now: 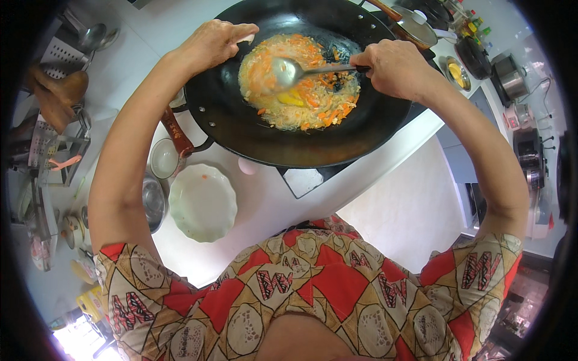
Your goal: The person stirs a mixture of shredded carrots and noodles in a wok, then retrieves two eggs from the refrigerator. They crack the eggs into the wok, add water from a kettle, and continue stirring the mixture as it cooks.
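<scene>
My right hand point(393, 65) grips the dark end of a metal ladle's handle. The bowl of the ladle point(287, 73) rests over thin pale noodles point(275, 110) mixed with orange carrot strips point(336, 118). Beside it lies a bright yellow piece of food point(291, 97). All of this sits in the middle of a large black wok point(298, 151). At the wok's upper left rim is my left hand point(216, 45), its fingers closed around a small white thing point(247, 39), mostly hidden and too unclear to name.
A scalloped white bowl point(203, 205) stands on the white counter near a smaller bowl point(164, 158), a metal bowl point(153, 203) and a brown wooden handle point(176, 133). Utensil racks point(67, 153) line the left. A lidded pan point(413, 27) and a bowl of yellow food point(457, 73) are at right.
</scene>
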Demonstrator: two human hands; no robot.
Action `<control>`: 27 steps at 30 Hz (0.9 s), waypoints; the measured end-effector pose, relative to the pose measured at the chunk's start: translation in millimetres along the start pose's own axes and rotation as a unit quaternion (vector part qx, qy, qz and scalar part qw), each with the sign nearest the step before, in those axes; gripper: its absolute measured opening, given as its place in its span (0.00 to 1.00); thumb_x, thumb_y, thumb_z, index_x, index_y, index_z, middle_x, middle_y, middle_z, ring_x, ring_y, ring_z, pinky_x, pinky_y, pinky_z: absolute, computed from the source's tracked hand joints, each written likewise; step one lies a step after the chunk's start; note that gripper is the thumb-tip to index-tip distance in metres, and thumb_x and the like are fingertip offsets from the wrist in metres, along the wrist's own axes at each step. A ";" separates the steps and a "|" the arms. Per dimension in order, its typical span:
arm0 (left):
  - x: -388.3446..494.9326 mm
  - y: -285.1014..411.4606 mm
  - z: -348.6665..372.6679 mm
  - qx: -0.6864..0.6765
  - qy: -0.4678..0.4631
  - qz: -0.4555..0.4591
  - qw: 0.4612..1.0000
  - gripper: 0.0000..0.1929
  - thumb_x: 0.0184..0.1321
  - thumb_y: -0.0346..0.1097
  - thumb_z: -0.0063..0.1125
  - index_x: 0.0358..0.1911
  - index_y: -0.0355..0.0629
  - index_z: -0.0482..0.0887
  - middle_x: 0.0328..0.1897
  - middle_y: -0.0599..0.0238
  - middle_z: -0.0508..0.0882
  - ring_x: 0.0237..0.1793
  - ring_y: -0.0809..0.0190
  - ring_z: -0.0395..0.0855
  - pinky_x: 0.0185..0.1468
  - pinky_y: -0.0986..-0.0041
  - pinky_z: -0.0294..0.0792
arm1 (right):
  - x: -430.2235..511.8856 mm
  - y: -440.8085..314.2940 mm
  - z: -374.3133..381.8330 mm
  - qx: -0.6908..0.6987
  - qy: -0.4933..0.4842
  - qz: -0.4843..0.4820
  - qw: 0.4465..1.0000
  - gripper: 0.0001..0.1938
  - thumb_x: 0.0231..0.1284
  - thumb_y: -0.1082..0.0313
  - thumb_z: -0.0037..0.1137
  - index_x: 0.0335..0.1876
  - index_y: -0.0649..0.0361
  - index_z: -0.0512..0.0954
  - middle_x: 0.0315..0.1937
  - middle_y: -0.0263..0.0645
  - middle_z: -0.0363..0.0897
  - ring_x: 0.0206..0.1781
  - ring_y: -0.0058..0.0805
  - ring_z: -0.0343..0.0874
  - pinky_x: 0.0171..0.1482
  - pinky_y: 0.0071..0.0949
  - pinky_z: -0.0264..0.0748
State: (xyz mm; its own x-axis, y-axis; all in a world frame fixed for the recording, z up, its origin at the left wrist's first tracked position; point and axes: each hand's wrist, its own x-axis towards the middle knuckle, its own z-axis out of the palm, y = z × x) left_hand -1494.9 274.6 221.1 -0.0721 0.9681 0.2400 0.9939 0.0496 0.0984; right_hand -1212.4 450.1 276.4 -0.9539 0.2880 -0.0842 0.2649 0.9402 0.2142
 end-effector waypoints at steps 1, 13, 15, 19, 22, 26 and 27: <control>-0.5 0.4 -0.5 -0.001 -0.007 -0.002 1.000 0.28 0.53 0.24 0.56 0.60 0.52 0.75 0.45 0.50 0.83 0.39 0.47 0.81 0.48 0.63 0.75 | -6.3 -0.7 -5.0 -0.040 -0.007 -0.015 0.999 0.17 0.50 0.75 0.52 0.46 0.50 0.84 0.33 0.47 0.83 0.38 0.41 0.84 0.41 0.34 0.80; 5.3 9.8 6.9 -0.017 0.015 0.012 1.000 0.25 0.51 0.23 0.57 0.55 0.50 0.78 0.36 0.46 0.83 0.40 0.45 0.82 0.49 0.59 0.73 | -4.2 41.1 17.9 -0.347 0.163 -0.060 0.921 0.21 0.56 0.73 0.52 0.58 0.55 0.74 0.32 0.40 0.75 0.35 0.32 0.78 0.35 0.30 0.72; 8.8 12.2 6.1 0.003 0.010 0.006 1.000 0.25 0.51 0.23 0.57 0.55 0.50 0.78 0.35 0.46 0.83 0.40 0.45 0.82 0.48 0.59 0.73 | 4.0 31.5 20.6 -0.316 0.216 -0.081 0.920 0.11 0.56 0.70 0.51 0.45 0.57 0.76 0.28 0.39 0.76 0.33 0.32 0.80 0.31 0.29 0.73; 15.1 14.9 1.0 0.003 0.010 0.027 1.000 0.25 0.51 0.23 0.56 0.56 0.50 0.78 0.38 0.47 0.83 0.40 0.45 0.82 0.48 0.60 0.74 | 10.5 3.4 27.0 -0.252 0.221 -0.140 0.932 0.07 0.55 0.69 0.51 0.38 0.59 0.77 0.24 0.39 0.76 0.31 0.33 0.80 0.29 0.30 0.73; 13.0 14.0 -2.5 -0.009 -0.021 -0.003 1.000 0.27 0.51 0.24 0.56 0.58 0.51 0.77 0.47 0.49 0.83 0.42 0.45 0.82 0.50 0.62 0.75 | -13.2 -2.0 28.0 -0.196 0.200 -0.157 0.947 0.17 0.53 0.72 0.52 0.51 0.55 0.77 0.28 0.40 0.74 0.34 0.34 0.77 0.35 0.30 0.73; 7.7 11.9 -1.5 -0.033 0.018 0.018 0.999 0.27 0.50 0.23 0.56 0.57 0.51 0.77 0.41 0.47 0.83 0.40 0.45 0.82 0.48 0.61 0.73 | -52.0 5.0 19.2 -0.159 0.201 -0.196 0.946 0.23 0.50 0.77 0.54 0.56 0.51 0.78 0.29 0.40 0.72 0.34 0.33 0.74 0.36 0.30 0.73; 7.1 12.3 -0.6 -0.047 0.036 0.030 0.998 0.27 0.50 0.22 0.57 0.57 0.51 0.77 0.38 0.45 0.83 0.39 0.45 0.82 0.47 0.60 0.73 | -60.6 9.6 15.3 -0.150 0.226 -0.220 0.937 0.24 0.49 0.77 0.54 0.56 0.51 0.78 0.29 0.40 0.72 0.34 0.33 0.74 0.36 0.30 0.73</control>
State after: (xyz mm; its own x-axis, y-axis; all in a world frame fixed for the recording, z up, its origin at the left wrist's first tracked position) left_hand -1483.2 282.0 224.6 -0.0220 0.9486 0.3158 0.9846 -0.0341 0.1712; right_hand -1150.0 444.5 268.6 -0.9418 -0.2855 0.1772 -0.1548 0.8367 0.5253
